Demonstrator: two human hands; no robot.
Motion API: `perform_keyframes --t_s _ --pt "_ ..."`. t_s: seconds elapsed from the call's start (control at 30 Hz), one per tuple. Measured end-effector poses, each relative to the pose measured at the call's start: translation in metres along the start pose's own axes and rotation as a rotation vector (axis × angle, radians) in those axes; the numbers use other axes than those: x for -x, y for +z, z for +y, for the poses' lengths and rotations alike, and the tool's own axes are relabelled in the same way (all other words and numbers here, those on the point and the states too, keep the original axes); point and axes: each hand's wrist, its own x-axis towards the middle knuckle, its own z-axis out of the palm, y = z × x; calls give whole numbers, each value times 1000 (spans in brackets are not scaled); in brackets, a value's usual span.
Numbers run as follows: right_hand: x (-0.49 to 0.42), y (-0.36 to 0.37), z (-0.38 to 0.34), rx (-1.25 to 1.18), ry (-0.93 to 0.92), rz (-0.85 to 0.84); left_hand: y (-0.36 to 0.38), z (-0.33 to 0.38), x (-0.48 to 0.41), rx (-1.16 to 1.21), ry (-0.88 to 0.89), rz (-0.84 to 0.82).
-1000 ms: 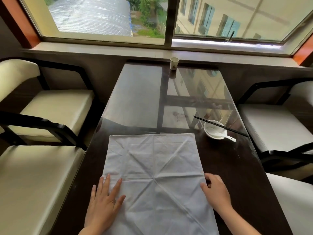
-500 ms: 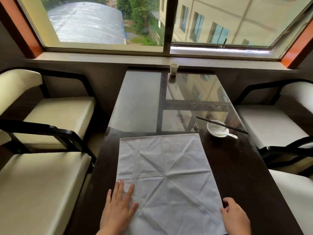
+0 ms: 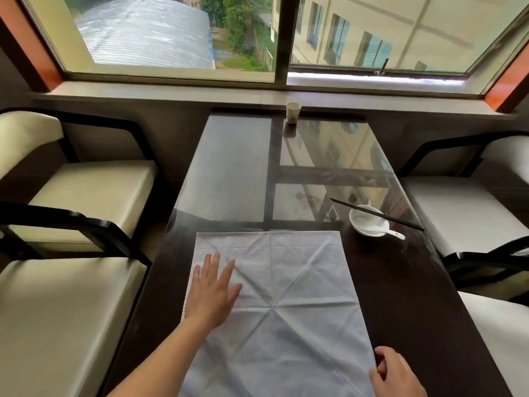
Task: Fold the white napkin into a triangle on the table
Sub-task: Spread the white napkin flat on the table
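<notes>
Now one white napkin (image 3: 274, 305) lies unfolded; left hand (image 3: 210, 293) flat, open; right hand (image 3: 396, 373) curled at its edge, grip unclear.

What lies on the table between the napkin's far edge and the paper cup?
Nothing: in the head view, only bare glossy table separates the white napkin from the paper cup.

napkin (image 3: 286, 296): white, creased | table (image 3: 406, 296): dark brown | bowl (image 3: 367, 222): white | chopsticks (image 3: 400, 220): black

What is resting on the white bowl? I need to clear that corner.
Black chopsticks lie across the white bowl; a white spoon sits in it. No food is visible inside.
</notes>
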Motion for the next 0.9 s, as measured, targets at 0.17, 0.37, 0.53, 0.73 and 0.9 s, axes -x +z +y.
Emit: perform_keyframes --t_s 0.17,0.37,0.53,0.73,0.9 --pt "-1 -3 4 24 -47 -15 21 11 -37 3 0 -179" --pt "2 -5 2 77 -62 -1 31 12 -56 11 -8 -184" --pt "8 9 15 217 -208 192 24 9 -43 14 20 -142" --pt "14 24 31 383 -596 0 40 -25 30 -67 145 -138" --pt "16 15 44 450 -455 -168 38 -58 58 -103 184 -145"
